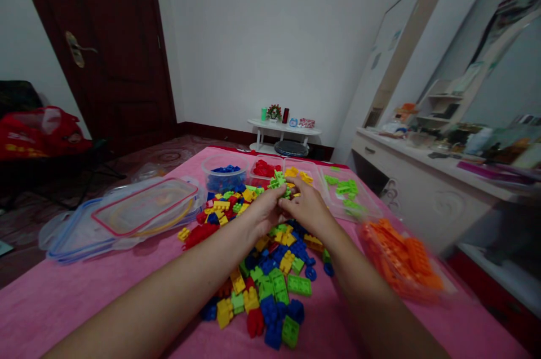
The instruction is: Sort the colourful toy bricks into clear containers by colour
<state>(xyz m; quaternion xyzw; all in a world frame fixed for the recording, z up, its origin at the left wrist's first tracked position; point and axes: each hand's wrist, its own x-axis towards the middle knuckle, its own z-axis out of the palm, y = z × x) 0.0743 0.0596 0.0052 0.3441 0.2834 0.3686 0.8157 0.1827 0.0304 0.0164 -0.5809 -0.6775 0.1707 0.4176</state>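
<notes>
Over the middle of a pile of toy building bricks (pixel 274 286), my two hands come together. Light green building bricks (pixel 278 180) stick up from between the fingers. My left hand (pixel 267 211) is closed around them from the left. From the right, my right hand (pixel 310 205) has its thumb and fingers pinched at the same green bricks. The hands hide part of the bricks, so how many there are cannot be made out. Yellow, blue, red and green bricks lie loose beneath and in front of both hands.
Behind the pile stand clear containers: a round one with blue bricks (pixel 226 181), then red bricks (pixel 266 168), yellow bricks (pixel 302 176) and green bricks (pixel 347 187). A box of orange bricks (pixel 401 260) is at right. Stacked lids (pixel 139 209) lie left on the pink cloth (pixel 169 286).
</notes>
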